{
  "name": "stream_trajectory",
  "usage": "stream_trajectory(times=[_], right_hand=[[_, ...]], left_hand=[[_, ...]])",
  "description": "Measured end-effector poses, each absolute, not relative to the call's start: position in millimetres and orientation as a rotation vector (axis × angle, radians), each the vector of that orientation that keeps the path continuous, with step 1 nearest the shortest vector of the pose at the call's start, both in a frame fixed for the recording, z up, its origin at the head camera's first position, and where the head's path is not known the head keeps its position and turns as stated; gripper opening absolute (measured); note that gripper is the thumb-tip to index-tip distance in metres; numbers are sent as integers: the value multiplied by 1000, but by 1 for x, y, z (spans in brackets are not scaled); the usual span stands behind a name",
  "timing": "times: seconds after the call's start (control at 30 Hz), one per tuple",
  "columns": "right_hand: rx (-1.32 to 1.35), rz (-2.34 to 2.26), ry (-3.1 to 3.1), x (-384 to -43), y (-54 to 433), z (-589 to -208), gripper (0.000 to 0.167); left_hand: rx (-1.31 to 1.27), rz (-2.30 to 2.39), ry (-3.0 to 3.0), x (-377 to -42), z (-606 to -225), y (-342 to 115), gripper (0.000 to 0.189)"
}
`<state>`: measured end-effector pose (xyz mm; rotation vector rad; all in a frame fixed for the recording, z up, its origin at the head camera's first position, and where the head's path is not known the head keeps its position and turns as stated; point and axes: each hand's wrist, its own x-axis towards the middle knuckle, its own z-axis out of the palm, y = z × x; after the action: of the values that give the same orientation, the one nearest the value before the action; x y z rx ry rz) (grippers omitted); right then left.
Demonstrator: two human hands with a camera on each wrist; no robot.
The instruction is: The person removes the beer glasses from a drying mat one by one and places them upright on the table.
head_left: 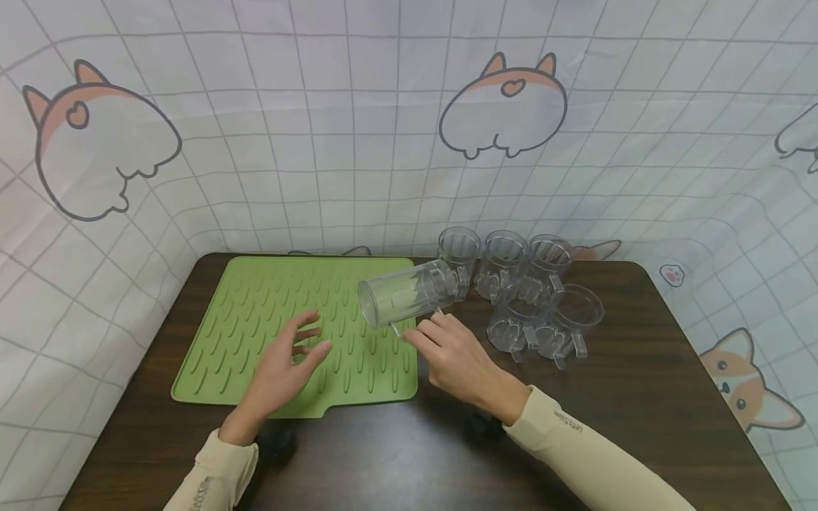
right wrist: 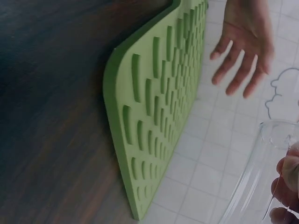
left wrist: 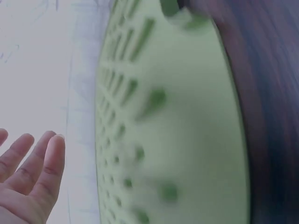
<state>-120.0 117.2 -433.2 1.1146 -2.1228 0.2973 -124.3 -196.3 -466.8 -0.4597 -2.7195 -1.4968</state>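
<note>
A clear glass mug (head_left: 409,292) is tilted nearly on its side above the right edge of a green ridged drying mat (head_left: 255,284). My right hand (head_left: 456,355) grips it by the handle, and in the right wrist view the fingers curl close against the mug (right wrist: 247,177). Over the mat, my left hand (head_left: 284,365) holds nothing; its fingers are spread and relaxed, with the palm turned toward the mug. The left wrist view shows those fingers (left wrist: 51,163) extended, apart from anything.
Several more clear mugs (head_left: 505,248) stand grouped on the dark wooden table (head_left: 639,397), right of the mat. A white gridded cloth (head_left: 358,142) with cartoon dogs hangs behind the table and along both sides.
</note>
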Motion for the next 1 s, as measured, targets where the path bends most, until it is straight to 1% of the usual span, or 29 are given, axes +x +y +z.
stream_trajectory(times=[0.17, 0.33, 0.63, 1.0], right_hand=[[1128, 262, -2125, -117, 120, -435, 36], [1137, 223, -2131, -113, 122, -438, 36], [1139, 172, -2150, -106, 125, -445, 43], [1160, 128, -2173, -100, 122, -449, 29]], left_hand=[[-491, -1610, -2651, -126, -465, -176, 59], [-480, -1775, -2594, -125, -464, -159, 60], [-469, -2058, -2473, -125, -461, -133, 63], [-366, -2227, -2392, -124, -464, -116, 71]])
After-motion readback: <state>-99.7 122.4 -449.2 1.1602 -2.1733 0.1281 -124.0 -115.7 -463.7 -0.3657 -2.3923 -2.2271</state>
